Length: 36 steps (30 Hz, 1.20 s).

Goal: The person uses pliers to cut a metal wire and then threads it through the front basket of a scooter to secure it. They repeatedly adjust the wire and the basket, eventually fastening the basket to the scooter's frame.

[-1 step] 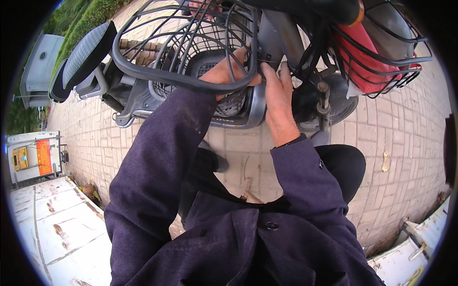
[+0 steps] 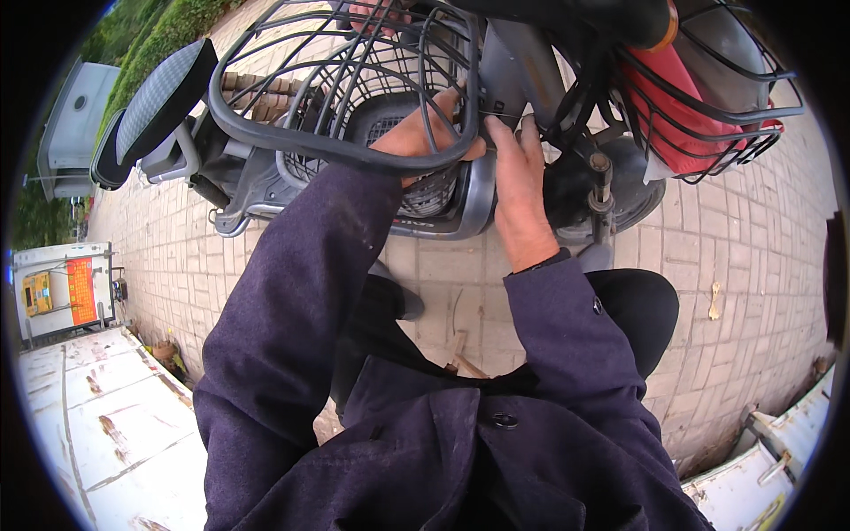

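A black wire basket point(image 2: 345, 152) with a thick rim hangs in front of me by the grey column point(image 2: 522, 66) of an electric scooter. My left hand point(image 2: 421, 133) reaches behind the rim, its fingers curled about the bars at the basket's right end. Close to its right, my right hand point(image 2: 521, 190) points upward with thumb and finger at the column. A thin wire point(image 2: 505, 114) runs across at those fingertips, which seem to hold it. The wire's ends are hidden. Below the left hand, a grey mesh basket point(image 2: 429, 196) sits in the scooter's footwell.
At the top, another person's hand point(image 2: 381, 16) is beyond the basket. A second wire basket point(image 2: 717, 115) with red cloth point(image 2: 677, 106) stands right. The black handlebar grip point(image 2: 633, 18) overhangs. Left are a seat point(image 2: 168, 111) and a white metal surface point(image 2: 115, 425); paving bricks point(image 2: 708, 257) lie below.
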Each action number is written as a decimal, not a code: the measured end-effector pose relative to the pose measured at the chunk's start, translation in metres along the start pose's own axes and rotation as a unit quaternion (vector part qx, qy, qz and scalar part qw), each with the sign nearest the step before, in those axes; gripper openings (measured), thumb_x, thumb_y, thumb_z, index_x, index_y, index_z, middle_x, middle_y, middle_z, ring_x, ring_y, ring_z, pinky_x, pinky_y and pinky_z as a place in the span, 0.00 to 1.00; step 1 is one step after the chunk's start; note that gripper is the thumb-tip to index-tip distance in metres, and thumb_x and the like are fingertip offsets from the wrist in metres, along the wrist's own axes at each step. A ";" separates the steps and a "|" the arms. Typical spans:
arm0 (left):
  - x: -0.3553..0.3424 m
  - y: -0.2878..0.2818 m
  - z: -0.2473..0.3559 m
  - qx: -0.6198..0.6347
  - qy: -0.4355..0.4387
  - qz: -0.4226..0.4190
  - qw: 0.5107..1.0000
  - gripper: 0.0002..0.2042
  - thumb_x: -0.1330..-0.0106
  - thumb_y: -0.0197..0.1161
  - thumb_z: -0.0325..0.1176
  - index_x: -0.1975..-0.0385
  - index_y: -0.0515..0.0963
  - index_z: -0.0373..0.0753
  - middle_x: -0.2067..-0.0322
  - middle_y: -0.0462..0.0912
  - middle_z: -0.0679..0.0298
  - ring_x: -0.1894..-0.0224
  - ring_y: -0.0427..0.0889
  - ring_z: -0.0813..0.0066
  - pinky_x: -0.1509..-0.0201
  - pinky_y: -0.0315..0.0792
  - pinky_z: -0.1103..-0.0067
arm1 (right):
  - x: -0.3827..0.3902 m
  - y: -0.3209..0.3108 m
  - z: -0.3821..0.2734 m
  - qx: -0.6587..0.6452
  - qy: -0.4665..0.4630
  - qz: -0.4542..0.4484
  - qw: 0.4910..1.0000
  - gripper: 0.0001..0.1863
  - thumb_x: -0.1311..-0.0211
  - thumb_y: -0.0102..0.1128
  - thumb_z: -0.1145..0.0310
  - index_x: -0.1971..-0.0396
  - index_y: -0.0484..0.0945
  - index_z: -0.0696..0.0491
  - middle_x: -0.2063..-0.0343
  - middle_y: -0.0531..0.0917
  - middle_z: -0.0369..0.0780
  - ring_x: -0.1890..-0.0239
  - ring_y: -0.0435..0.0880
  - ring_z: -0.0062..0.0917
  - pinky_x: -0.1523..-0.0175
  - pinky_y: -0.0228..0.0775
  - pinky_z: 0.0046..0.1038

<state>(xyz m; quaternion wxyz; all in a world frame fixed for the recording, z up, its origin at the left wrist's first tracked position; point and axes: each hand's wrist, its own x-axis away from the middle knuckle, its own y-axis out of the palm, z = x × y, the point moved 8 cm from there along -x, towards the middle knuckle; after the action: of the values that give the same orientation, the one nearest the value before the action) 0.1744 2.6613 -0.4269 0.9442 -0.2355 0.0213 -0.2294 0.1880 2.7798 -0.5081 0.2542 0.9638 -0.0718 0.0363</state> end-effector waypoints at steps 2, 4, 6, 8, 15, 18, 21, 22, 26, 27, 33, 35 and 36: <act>0.000 0.001 0.000 0.002 -0.002 0.002 1.000 0.30 0.39 0.71 0.38 0.40 0.70 0.27 0.60 0.81 0.57 0.58 0.77 0.74 0.54 0.72 0.75 | 0.000 0.000 0.002 -0.043 0.015 -0.009 0.999 0.37 0.34 0.61 0.69 0.28 0.58 0.63 0.34 0.69 0.47 0.34 0.69 0.31 0.29 0.59 0.31; 0.001 0.002 -0.003 0.002 -0.020 -0.005 1.000 0.30 0.39 0.71 0.37 0.40 0.70 0.27 0.59 0.81 0.57 0.58 0.77 0.74 0.53 0.72 0.75 | 0.000 0.000 0.003 -0.065 0.017 -0.019 0.998 0.37 0.35 0.61 0.71 0.28 0.58 0.63 0.33 0.68 0.45 0.34 0.70 0.29 0.29 0.58 0.30; 0.001 0.002 -0.001 -0.001 -0.005 0.007 1.000 0.31 0.39 0.71 0.37 0.40 0.70 0.27 0.59 0.81 0.57 0.57 0.77 0.74 0.53 0.72 0.76 | 0.000 0.001 0.002 -0.047 -0.027 -0.017 0.998 0.32 0.32 0.58 0.71 0.29 0.62 0.59 0.37 0.73 0.41 0.37 0.72 0.26 0.32 0.62 0.29; 0.002 0.003 -0.001 0.025 -0.004 0.002 1.000 0.31 0.39 0.71 0.36 0.38 0.69 0.27 0.59 0.81 0.57 0.57 0.77 0.75 0.52 0.72 0.76 | 0.001 0.001 0.003 -0.041 -0.056 -0.017 0.997 0.33 0.32 0.58 0.71 0.29 0.61 0.59 0.37 0.73 0.42 0.36 0.72 0.27 0.32 0.61 0.29; -0.001 0.006 -0.007 0.076 -0.023 -0.017 0.997 0.36 0.39 0.69 0.33 0.31 0.63 0.28 0.55 0.80 0.58 0.53 0.77 0.75 0.46 0.72 0.76 | -0.009 -0.007 0.009 -0.022 -0.077 -0.040 0.996 0.40 0.36 0.63 0.70 0.27 0.56 0.63 0.32 0.66 0.47 0.30 0.65 0.32 0.27 0.57 0.31; -0.002 0.006 -0.008 0.057 -0.028 0.010 0.998 0.34 0.44 0.71 0.31 0.36 0.68 0.26 0.57 0.82 0.57 0.55 0.78 0.73 0.49 0.73 0.76 | -0.009 -0.007 0.009 -0.008 -0.076 -0.045 0.996 0.36 0.33 0.58 0.72 0.27 0.57 0.60 0.33 0.68 0.45 0.32 0.68 0.29 0.29 0.59 0.30; -0.004 0.008 -0.003 0.078 -0.015 0.037 0.996 0.32 0.46 0.72 0.30 0.41 0.71 0.25 0.60 0.82 0.57 0.58 0.78 0.73 0.51 0.73 0.77 | -0.008 -0.003 0.006 -0.033 -0.077 -0.035 0.996 0.33 0.31 0.56 0.73 0.28 0.59 0.58 0.35 0.71 0.42 0.35 0.71 0.27 0.31 0.61 0.29; -0.003 0.008 -0.002 0.089 -0.014 0.044 0.995 0.31 0.46 0.72 0.30 0.42 0.72 0.25 0.61 0.82 0.58 0.58 0.78 0.73 0.52 0.73 0.77 | -0.008 -0.003 0.005 -0.042 -0.078 -0.030 0.996 0.33 0.31 0.56 0.73 0.28 0.60 0.58 0.35 0.72 0.41 0.35 0.71 0.26 0.31 0.62 0.29; 0.000 0.010 -0.003 0.065 -0.052 0.030 0.996 0.33 0.44 0.72 0.31 0.38 0.68 0.27 0.58 0.83 0.56 0.55 0.78 0.73 0.48 0.72 0.76 | -0.011 -0.001 0.010 -0.131 -0.021 -0.034 0.991 0.31 0.31 0.57 0.72 0.29 0.63 0.56 0.38 0.74 0.39 0.38 0.73 0.25 0.33 0.64 0.28; 0.000 0.010 -0.003 0.061 -0.052 0.019 0.997 0.37 0.43 0.72 0.31 0.33 0.65 0.27 0.55 0.83 0.54 0.53 0.78 0.73 0.46 0.72 0.75 | -0.012 -0.001 0.011 -0.131 -0.022 -0.032 0.991 0.30 0.30 0.58 0.70 0.30 0.64 0.55 0.39 0.75 0.38 0.38 0.74 0.25 0.34 0.64 0.28; 0.000 0.008 -0.011 0.036 -0.085 0.017 0.996 0.41 0.41 0.73 0.31 0.29 0.60 0.26 0.48 0.83 0.51 0.46 0.79 0.69 0.41 0.72 0.76 | -0.020 -0.010 0.027 -0.085 -0.015 0.037 0.996 0.30 0.25 0.56 0.61 0.30 0.63 0.60 0.32 0.69 0.44 0.33 0.69 0.31 0.29 0.59 0.31; -0.002 0.010 -0.012 0.016 -0.101 0.021 0.995 0.41 0.41 0.73 0.31 0.29 0.60 0.26 0.48 0.83 0.51 0.47 0.79 0.69 0.41 0.71 0.75 | -0.017 -0.012 0.025 -0.015 -0.049 0.064 0.997 0.31 0.23 0.52 0.57 0.30 0.62 0.61 0.31 0.67 0.47 0.31 0.67 0.35 0.28 0.56 0.33; -0.003 0.009 -0.015 0.026 -0.126 0.037 0.991 0.35 0.46 0.72 0.31 0.38 0.68 0.24 0.51 0.80 0.50 0.48 0.77 0.68 0.42 0.71 0.73 | -0.014 -0.009 0.020 0.027 -0.086 0.069 0.994 0.35 0.23 0.51 0.53 0.29 0.60 0.63 0.30 0.66 0.50 0.30 0.65 0.38 0.27 0.54 0.35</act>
<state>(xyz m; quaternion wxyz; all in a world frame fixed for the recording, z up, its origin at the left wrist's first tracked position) 0.1735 2.6633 -0.4444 0.9528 -0.2375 -0.0950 -0.1635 0.1763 2.7800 -0.5312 0.2180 0.9626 -0.1585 -0.0277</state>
